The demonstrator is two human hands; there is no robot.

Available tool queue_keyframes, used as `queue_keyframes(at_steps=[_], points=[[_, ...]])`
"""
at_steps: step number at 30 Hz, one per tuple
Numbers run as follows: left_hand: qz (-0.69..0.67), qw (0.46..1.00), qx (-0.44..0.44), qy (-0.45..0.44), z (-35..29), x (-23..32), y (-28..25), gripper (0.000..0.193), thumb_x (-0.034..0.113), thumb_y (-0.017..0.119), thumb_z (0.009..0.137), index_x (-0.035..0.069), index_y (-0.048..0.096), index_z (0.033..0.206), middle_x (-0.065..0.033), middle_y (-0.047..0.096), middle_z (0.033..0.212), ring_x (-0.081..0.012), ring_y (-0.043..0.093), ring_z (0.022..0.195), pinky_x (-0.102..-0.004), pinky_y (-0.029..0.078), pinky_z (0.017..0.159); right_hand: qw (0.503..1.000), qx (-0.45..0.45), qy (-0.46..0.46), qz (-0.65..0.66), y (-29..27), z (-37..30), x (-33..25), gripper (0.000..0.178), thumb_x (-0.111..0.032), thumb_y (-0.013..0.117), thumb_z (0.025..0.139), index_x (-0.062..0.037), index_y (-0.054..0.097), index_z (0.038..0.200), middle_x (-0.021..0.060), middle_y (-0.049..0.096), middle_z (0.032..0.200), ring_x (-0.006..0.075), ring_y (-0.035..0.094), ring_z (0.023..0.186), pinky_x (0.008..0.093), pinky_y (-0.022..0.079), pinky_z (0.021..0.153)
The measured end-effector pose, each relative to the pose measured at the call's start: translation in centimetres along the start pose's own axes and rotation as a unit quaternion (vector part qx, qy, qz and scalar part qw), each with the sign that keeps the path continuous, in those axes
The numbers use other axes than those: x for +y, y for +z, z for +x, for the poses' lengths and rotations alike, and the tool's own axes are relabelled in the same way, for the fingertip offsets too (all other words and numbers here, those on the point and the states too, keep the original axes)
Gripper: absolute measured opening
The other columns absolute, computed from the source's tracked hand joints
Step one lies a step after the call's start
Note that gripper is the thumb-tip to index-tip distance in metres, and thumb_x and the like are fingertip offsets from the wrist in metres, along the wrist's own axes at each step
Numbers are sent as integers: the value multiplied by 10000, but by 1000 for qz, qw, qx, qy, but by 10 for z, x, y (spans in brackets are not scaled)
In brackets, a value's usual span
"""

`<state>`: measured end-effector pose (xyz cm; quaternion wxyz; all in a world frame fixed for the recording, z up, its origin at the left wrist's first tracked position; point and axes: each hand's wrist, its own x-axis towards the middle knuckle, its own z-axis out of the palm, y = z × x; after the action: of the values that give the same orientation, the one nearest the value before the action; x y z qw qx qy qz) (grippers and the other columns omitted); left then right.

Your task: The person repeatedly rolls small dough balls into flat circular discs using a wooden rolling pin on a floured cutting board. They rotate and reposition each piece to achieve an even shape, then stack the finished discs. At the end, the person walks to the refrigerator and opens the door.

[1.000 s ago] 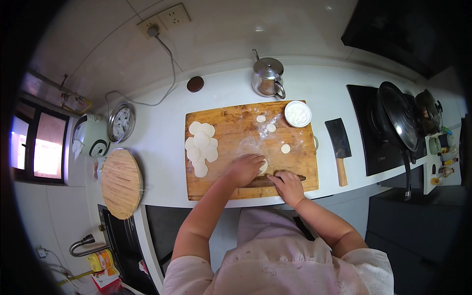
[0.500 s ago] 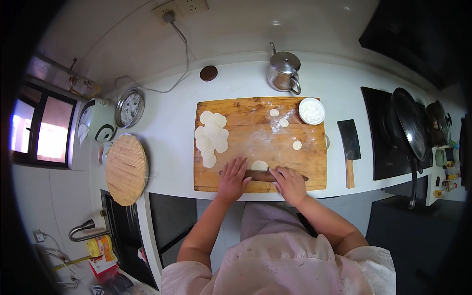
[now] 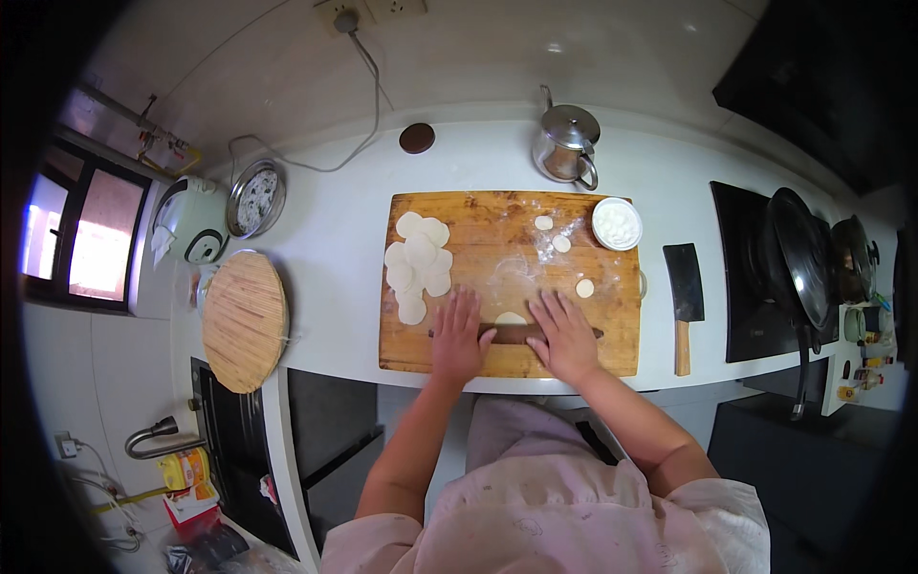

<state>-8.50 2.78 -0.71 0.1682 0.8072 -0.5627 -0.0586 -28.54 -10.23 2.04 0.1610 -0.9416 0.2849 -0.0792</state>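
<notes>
My left hand (image 3: 458, 342) and my right hand (image 3: 568, 344) lie flat across a dark wooden rolling pin (image 3: 514, 334), palms on it and fingers stretched out past it toward the far side. Just beyond the pin's middle shows the edge of a pale dough round (image 3: 511, 318); the rest is hidden beneath it. All this is on a wooden cutting board (image 3: 478, 210). Overlapping thin dough wrappers (image 3: 421, 253) lie at the board's left. Three small dough discs, one of them (image 3: 584, 288) nearest my right hand, sit to the right amid scattered flour.
A white bowl of flour (image 3: 617, 224) stands at the board's far right corner. Right of the board lies a cleaver (image 3: 683, 287), then a stove with a lidded wok (image 3: 801, 258). Behind is a metal kettle (image 3: 566, 143). A round wooden lid (image 3: 244, 322) stands at left.
Both hands have slid forward over the rolling pin, which has rolled slightly away from me. My right fingers, earlier curled near the pin, are now straight. The view has shifted slightly.
</notes>
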Motion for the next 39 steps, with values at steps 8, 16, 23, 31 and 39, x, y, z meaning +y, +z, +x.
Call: queue_keyframes(at_steps=[8, 16, 23, 31, 39], points=[[39, 994, 55, -85, 30, -13, 11, 714, 333, 588, 950, 94, 310, 1563, -167, 273, 1626, -363, 263, 1499, -555, 211, 1200, 1000, 20, -2, -21, 4, 54, 1, 650, -424, 621, 929, -155, 441, 1493, 99, 374, 1574, 323, 311, 1466, 477, 273, 1197], [6, 1000, 11, -12, 4, -15, 3, 742, 368, 612, 936, 87, 318, 1556, -166, 286, 1619, -357, 281, 1491, -559, 238, 1190, 999, 29, 17, 36, 6, 15, -13, 727, -392, 659, 908, -50, 401, 1496, 137, 361, 1578, 349, 313, 1466, 484, 280, 1191], [3, 998, -20, 62, 22, -8, -11, 709, 369, 633, 926, 76, 382, 1521, -154, 332, 1600, -337, 310, 1480, -557, 279, 1170, 997, 26, 65, 41, 7, -7, -16, 750, -383, 645, 919, -51, 354, 1525, 159, 357, 1578, 371, 312, 1463, 495, 272, 1193], [-20, 998, 5, 66, 73, -2, 9, 674, 330, 628, 938, 54, 390, 1505, -158, 354, 1586, -344, 341, 1461, -537, 281, 1177, 992, 64, 107, -12, 7, 32, 12, 714, -399, 635, 924, -53, 398, 1502, 170, 352, 1579, 390, 312, 1458, 488, 276, 1192], [-39, 998, -18, 44, -14, 0, -10, 656, 375, 648, 917, 114, 454, 1487, -176, 351, 1580, -388, 343, 1448, -552, 266, 1171, 1000, -14, -17, 3, -3, -14, -14, 722, -402, 685, 878, -124, 426, 1492, 117, 376, 1566, 346, 328, 1456, 499, 282, 1187]])
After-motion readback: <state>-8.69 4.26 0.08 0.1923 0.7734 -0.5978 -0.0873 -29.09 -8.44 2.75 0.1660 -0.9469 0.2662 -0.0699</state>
